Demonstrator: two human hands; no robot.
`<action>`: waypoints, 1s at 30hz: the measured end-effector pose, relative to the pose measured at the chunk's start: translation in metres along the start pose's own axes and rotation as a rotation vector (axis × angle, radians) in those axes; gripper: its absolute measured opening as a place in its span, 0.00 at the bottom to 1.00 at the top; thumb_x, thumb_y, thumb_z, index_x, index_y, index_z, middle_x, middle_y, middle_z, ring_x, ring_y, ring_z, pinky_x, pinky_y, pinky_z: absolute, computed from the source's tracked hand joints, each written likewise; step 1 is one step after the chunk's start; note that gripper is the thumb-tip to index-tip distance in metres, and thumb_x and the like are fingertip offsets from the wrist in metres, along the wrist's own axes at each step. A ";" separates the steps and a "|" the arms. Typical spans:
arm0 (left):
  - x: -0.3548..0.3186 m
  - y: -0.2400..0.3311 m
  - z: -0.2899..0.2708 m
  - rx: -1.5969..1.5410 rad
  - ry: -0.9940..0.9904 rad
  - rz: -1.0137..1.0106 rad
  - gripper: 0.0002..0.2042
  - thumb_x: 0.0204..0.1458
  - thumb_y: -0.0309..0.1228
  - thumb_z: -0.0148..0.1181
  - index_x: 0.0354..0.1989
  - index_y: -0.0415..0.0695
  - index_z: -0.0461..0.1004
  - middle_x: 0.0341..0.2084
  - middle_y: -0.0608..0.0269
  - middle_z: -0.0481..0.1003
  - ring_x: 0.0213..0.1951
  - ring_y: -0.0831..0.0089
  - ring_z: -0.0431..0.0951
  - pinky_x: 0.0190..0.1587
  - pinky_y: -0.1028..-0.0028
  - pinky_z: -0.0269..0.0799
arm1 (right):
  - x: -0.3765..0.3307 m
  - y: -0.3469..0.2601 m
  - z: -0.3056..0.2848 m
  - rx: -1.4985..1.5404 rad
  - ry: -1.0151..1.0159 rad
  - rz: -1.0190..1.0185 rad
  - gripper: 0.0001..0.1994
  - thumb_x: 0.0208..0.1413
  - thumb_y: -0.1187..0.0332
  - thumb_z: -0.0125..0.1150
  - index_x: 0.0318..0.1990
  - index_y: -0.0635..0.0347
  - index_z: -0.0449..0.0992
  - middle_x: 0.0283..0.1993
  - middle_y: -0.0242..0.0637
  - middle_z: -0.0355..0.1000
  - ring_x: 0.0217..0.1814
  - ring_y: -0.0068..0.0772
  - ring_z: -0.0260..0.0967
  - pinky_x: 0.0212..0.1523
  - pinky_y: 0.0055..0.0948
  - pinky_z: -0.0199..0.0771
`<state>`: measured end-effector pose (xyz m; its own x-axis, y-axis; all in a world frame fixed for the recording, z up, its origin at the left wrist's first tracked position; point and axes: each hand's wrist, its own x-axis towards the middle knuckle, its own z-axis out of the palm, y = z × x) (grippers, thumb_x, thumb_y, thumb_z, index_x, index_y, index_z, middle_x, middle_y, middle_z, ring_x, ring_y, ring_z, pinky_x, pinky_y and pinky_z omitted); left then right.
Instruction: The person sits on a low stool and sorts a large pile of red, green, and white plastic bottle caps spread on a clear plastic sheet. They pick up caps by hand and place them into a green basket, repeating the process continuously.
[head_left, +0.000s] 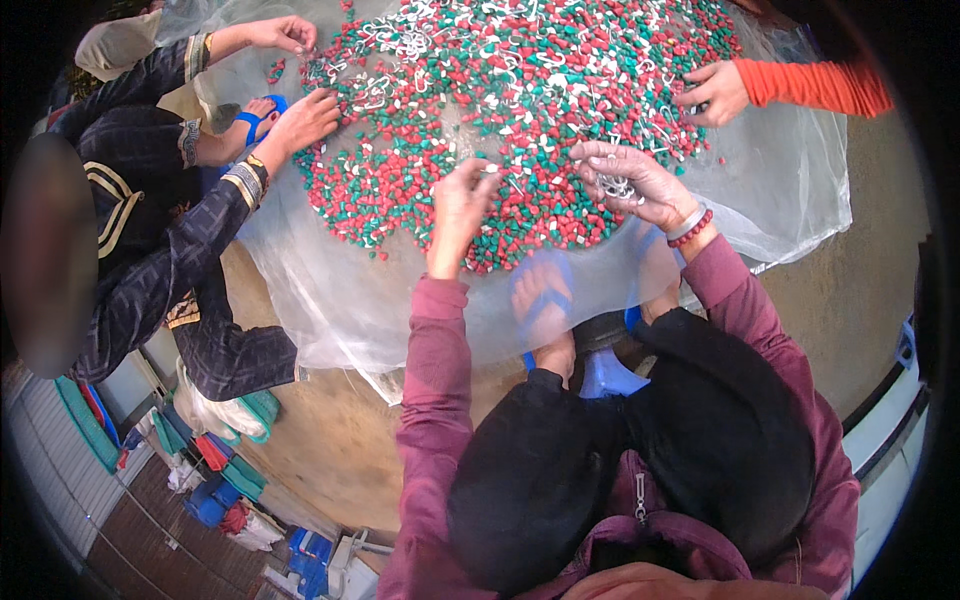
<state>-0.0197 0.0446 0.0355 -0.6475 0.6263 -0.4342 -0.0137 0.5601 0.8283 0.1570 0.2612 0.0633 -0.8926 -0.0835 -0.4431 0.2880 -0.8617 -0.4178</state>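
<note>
Bare tan concrete floor (330, 450) all around, with a clear plastic sheet (350, 300) spread over it. On the sheet, a wide heap of small red, green and white plastic pieces (480, 110), mixed with thin white hook-shaped clips (400, 40).

Left hand (462, 200) down at the near edge of the heap, fingers curled loosely on the coloured pieces, pinching among them; whether anything was actually held, impossible to tell. Right hand (640, 185) just above the heap's near right edge, closed around a small bunch of white clips (615, 185), a red bead bracelet (692, 230) and a pale band at the wrist. Both arms in maroon sleeves (435, 370). Below the hands, feet in blue sandals (540, 300) under the sheet's edge, black trousers over bent knees, a blue stool (605, 375) between them.

At the far left, two hands of another person (300, 120) in a dark checked jacket, one resting on the heap's left edge, the other (285, 35) further back near the sheet's rim. At the upper right, a third person's hand (715, 95) in an orange sleeve, fingers in the pieces. Lower left, well apart from the sheet, a jumble of green, red and blue objects (220, 470) beside a wall.
</note>
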 end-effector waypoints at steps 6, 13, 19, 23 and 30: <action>-0.014 0.019 -0.031 -0.433 -0.044 -0.096 0.10 0.59 0.30 0.58 0.43 0.37 0.75 0.33 0.64 0.78 0.31 0.78 0.78 0.33 0.81 0.76 | 0.008 -0.008 0.010 -0.422 0.045 0.142 0.17 0.62 0.59 0.57 0.50 0.64 0.74 0.28 0.27 0.69 0.29 0.12 0.66 0.24 0.13 0.65; -0.022 0.026 -0.054 -0.482 -0.119 -0.112 0.10 0.52 0.21 0.63 0.43 0.37 0.76 0.38 0.63 0.78 0.39 0.76 0.78 0.40 0.77 0.76 | 0.094 0.040 0.022 -1.767 0.111 -0.216 0.14 0.54 0.65 0.59 0.44 0.66 0.73 0.36 0.51 0.76 0.41 0.55 0.75 0.40 0.45 0.74; -0.017 0.013 -0.062 -0.192 0.026 -0.011 0.21 0.47 0.18 0.61 0.52 0.39 0.71 0.37 0.60 0.78 0.37 0.74 0.78 0.42 0.74 0.74 | 0.104 0.053 0.030 -1.934 0.111 -0.206 0.10 0.50 0.73 0.54 0.40 0.65 0.73 0.33 0.53 0.75 0.38 0.54 0.76 0.34 0.49 0.74; -0.018 0.006 -0.058 0.496 0.119 0.085 0.29 0.44 0.18 0.62 0.59 0.44 0.67 0.38 0.57 0.77 0.37 0.73 0.79 0.40 0.72 0.74 | 0.078 0.032 0.031 -1.218 0.191 -0.145 0.06 0.55 0.67 0.58 0.37 0.58 0.71 0.22 0.32 0.70 0.20 0.29 0.68 0.19 0.30 0.66; -0.034 0.051 -0.050 -0.187 0.050 0.003 0.24 0.48 0.16 0.62 0.57 0.41 0.71 0.37 0.62 0.78 0.36 0.79 0.79 0.41 0.77 0.74 | 0.046 0.018 0.014 0.101 -0.126 0.041 0.08 0.60 0.65 0.49 0.40 0.60 0.67 0.34 0.42 0.70 0.27 0.30 0.70 0.14 0.19 0.67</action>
<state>-0.0367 0.0250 0.1100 -0.6846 0.5975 -0.4175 -0.1499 0.4451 0.8828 0.1166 0.2343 0.0469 -0.9190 -0.1765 -0.3525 0.2945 -0.9018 -0.3164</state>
